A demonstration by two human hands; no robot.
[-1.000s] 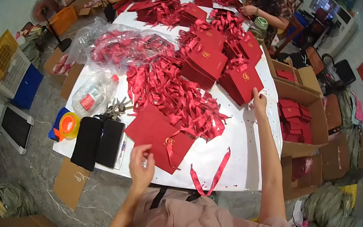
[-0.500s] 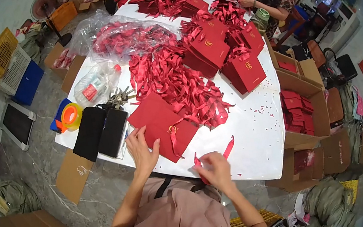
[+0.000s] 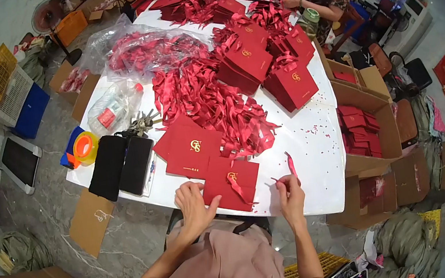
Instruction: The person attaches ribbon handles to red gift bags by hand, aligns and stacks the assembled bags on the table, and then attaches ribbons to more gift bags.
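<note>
My right hand (image 3: 291, 201) pinches a short red ribbon (image 3: 292, 164) over the white tabletop, its end sticking up past the fingers. My left hand (image 3: 193, 206) rests at the left edge of a flat red paper bag (image 3: 225, 197), thumb spread away from the bent fingers. That bag has a gold logo and a ribbon hanging across its front. Behind it lie more flat red bags (image 3: 187, 165), partly overlapped by it. A large heap of loose red ribbons (image 3: 199, 102) spreads just beyond them.
Stacked ribboned bags (image 3: 295, 85) stand at the right. A phone (image 3: 136, 164), black pouch (image 3: 109, 168), keys (image 3: 144, 122), tape roll (image 3: 85, 147) and plastic bottle (image 3: 107, 120) lie left. A carton of red bags (image 3: 389, 136) flanks the table. Other people work at the far end.
The front bag has shifted right and toward me, uncovering the logo of the bag beneath. My left hand has moved down and right; my right hand has moved right with the ribbon.
</note>
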